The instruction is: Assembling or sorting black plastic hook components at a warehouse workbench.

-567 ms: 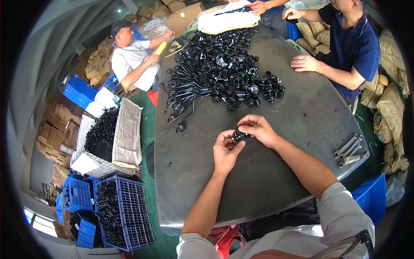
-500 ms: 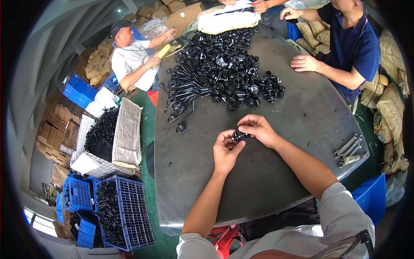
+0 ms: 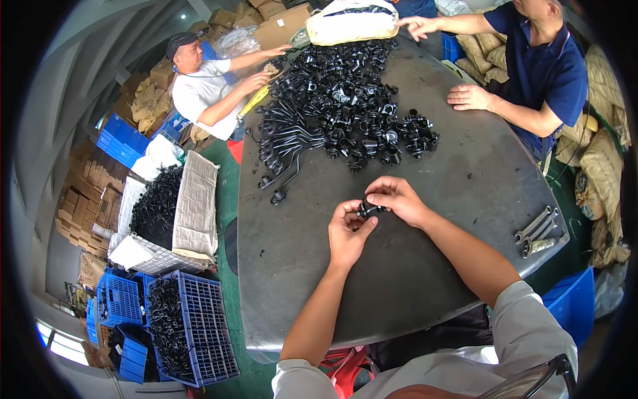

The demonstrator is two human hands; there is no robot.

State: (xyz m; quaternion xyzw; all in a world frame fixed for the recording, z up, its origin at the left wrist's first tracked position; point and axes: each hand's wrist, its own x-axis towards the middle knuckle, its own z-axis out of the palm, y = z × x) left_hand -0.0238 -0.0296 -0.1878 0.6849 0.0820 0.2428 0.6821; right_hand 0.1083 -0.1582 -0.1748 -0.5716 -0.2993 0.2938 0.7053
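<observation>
Over the middle of the grey table (image 3: 292, 266), my two hands meet on one small black metal clamp (image 3: 367, 211). My left hand (image 3: 347, 234) grips its left side between thumb and fingers. From the upper right, my right hand (image 3: 397, 199) pinches the same part with fingertips closed. Most of the clamp is covered by my fingers, so its exact shape is hard to make out. Beyond my hands lies a large heap of black metal clamps (image 3: 355, 100). Bent black rods (image 3: 286, 139) with rounded ends fan out at its left side.
Several wrenches (image 3: 537, 229) lie at the table's right edge. A white sack (image 3: 352, 25) stands at the far end. One co-worker (image 3: 206, 86) is at the far left, another (image 3: 545, 73) at the right. Blue crates (image 3: 206, 326) of black parts stand left of the table.
My hands and the clamp stay in place. The right co-worker's arm now stretches toward the sack, and the left co-worker reaches farther over the heap. Hands behind the sack have gone from view.
</observation>
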